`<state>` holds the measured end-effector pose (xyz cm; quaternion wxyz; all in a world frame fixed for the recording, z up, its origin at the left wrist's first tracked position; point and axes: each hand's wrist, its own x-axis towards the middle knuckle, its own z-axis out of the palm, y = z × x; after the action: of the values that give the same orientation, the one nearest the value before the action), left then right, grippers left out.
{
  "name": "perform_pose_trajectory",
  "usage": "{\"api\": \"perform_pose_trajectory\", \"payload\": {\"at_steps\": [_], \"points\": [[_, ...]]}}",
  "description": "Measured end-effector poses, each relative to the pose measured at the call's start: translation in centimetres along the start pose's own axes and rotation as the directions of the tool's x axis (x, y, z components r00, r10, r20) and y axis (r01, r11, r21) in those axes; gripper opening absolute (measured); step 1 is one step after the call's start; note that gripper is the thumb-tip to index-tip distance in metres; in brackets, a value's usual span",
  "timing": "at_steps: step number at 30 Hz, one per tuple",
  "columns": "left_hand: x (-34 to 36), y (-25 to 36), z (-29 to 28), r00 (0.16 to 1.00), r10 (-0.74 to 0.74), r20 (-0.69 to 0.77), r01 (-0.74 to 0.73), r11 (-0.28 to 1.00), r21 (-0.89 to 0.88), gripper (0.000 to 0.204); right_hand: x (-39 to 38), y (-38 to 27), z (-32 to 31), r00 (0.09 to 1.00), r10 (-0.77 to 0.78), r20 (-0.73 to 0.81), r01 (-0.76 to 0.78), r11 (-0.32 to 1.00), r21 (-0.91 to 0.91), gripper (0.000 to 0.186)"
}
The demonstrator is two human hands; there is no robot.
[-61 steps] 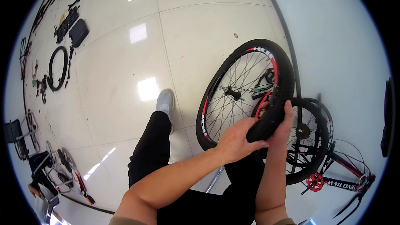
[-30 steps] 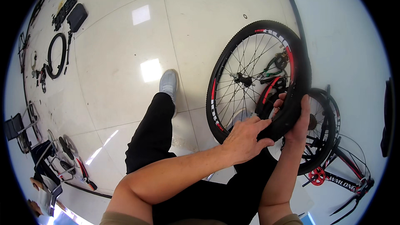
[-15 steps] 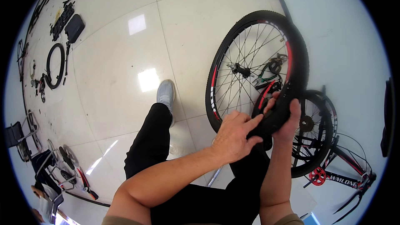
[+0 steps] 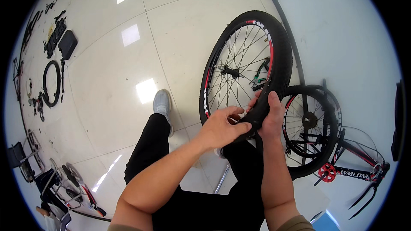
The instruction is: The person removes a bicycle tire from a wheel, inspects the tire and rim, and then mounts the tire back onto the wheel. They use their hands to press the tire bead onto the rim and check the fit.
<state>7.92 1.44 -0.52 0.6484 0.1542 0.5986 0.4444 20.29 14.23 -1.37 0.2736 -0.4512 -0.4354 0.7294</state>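
Note:
A bicycle wheel (image 4: 280, 49) with a knobbly black tyre and a black, red and white rim leans tilted in front of me, its lower part at my legs. My right hand (image 4: 271, 115) is wrapped round the tyre at the lower right, thumb on the outer side and fingertips showing at the rim side. Just left of it, my left hand (image 4: 222, 127) pinches the tyre's lower section, thumb on the tread and fingers bent at the rim side. The hub (image 4: 231, 72) and spokes are plainly visible. My hands cover the lowest part of the rim.
Green-handled pliers (image 4: 258, 77) lie behind the spokes. At right, a second wheel (image 4: 334, 141) and a black-and-red bicycle frame (image 4: 357, 174) rest by the pale wall. Far left are a black case (image 4: 67, 45), a loose tyre (image 4: 46, 81) and a chair (image 4: 18, 156).
The wheel and both hands have shifted left in the view, with the wheel more upright. My left index finger has bent back from the tyre, while its thumb now presses on the tread.

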Motion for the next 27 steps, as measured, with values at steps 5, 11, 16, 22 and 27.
{"api": "perform_pose_trajectory", "payload": {"at_steps": [5,11,16,22,27], "points": [[1.9,-1.2,-4.1,0.928,-0.043,-0.37,-0.006,0.992,-0.13,0.036,0.3,-0.9,-0.2,0.998,0.049,0.042,-0.05,0.998,0.022,0.05],[0.3,-2.6,0.6,0.944,0.215,-0.252,-0.223,0.975,-0.007,0.04,0.2,-0.2,-0.1,0.997,0.079,-0.009,-0.078,0.993,0.087,0.049],[-1.3,-2.3,1.8,0.818,0.568,-0.083,-0.453,0.728,0.515,0.066,-0.4,0.2,0.9,0.998,0.041,-0.045,-0.039,0.998,0.042,0.038],[-1.6,-1.5,1.4,0.922,0.387,-0.029,-0.301,0.76,0.577,0.063,-0.4,0.8,1.1,0.998,0.027,-0.055,-0.032,0.995,-0.094,0.045],[-1.4,-0.8,0.9,0.952,0.305,-0.035,-0.233,0.79,0.567,0.05,-0.5,0.8,0.9,0.999,0.021,-0.03,-0.025,0.993,-0.117,0.044]]}}
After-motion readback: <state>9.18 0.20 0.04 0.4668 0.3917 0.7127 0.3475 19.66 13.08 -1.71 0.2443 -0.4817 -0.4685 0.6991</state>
